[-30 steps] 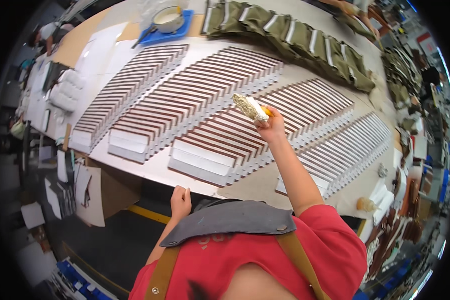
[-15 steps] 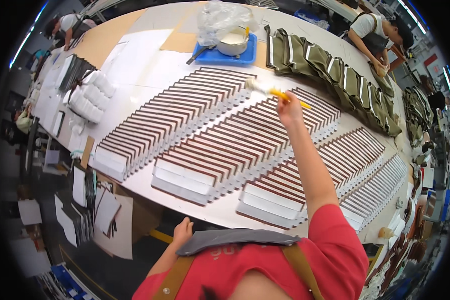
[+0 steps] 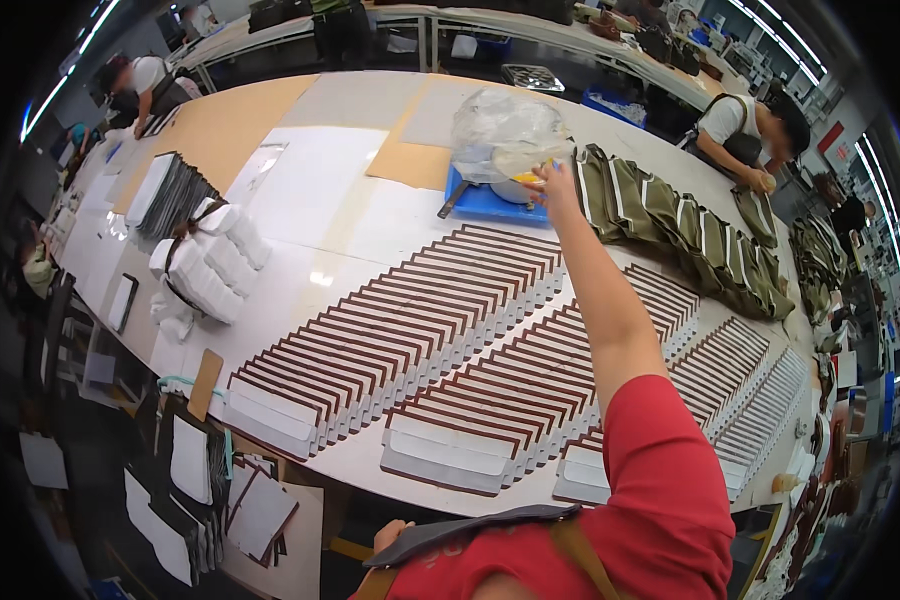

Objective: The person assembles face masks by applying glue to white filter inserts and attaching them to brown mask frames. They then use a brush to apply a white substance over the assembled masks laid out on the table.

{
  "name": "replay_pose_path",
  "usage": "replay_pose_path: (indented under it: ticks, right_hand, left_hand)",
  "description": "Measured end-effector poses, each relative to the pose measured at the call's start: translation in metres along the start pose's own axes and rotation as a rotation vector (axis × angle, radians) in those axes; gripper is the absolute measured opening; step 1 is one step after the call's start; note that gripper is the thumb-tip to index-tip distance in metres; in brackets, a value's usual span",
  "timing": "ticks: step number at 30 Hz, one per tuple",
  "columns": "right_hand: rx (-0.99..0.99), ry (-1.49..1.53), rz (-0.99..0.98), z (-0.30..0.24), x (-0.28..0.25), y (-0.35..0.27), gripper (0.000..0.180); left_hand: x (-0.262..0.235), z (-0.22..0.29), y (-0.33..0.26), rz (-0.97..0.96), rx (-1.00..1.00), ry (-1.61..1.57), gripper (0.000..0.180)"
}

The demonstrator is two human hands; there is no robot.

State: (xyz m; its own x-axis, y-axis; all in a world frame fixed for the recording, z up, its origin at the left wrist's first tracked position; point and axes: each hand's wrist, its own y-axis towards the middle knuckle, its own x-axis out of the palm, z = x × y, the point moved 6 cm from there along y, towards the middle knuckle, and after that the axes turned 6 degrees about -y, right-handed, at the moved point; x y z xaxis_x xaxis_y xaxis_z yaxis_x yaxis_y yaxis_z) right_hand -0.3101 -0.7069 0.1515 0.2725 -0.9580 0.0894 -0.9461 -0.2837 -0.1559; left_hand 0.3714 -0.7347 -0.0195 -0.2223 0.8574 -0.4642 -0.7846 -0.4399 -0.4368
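My right hand (image 3: 557, 188) is stretched far forward, closed around the yellow handle of a brush (image 3: 526, 179). The brush's bristles are lost behind the plastic and the rim of a white pot (image 3: 511, 189). That pot sits in a blue tray (image 3: 478, 204), partly covered by a clear plastic bag (image 3: 495, 135). Below my right arm lie overlapping rows of white pieces with dark brown edges (image 3: 395, 320). My left hand (image 3: 392, 533) is low by the near table edge, partly hidden by my grey apron (image 3: 470, 530); its fingers do not show well.
Folded olive-green pieces (image 3: 680, 220) lie right of the tray. At the left stand a tied white bundle (image 3: 210, 260) and a dark-edged stack (image 3: 170, 195). A person (image 3: 745, 130) works at the far right, another (image 3: 150, 85) at the far left. Cut panels (image 3: 190, 480) hang below the left edge.
My right hand has gone from above the brown-edged rows, forward to the pot, taking the brush along. The view has shifted, and my left hand now shows less.
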Motion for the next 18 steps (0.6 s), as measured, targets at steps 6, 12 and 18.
replay_pose_path:
  ticks: [6,12,18]
  right_hand:
    - [-0.065,-0.378,-0.233,-0.002,-0.006,-0.146,0.023]
    - [-0.423,-0.432,-0.449,-0.037,0.011,-0.312,0.025]
    - [-0.237,-0.212,-0.633,-0.023,0.005,-0.448,0.023]
  left_hand:
    - [-0.022,0.091,0.02,0.145,0.542,-0.184,0.025]
    - [-0.027,0.185,-0.006,0.013,0.416,-0.362,0.012]
    - [-0.02,0.226,-0.082,0.131,0.603,-0.319,0.026]
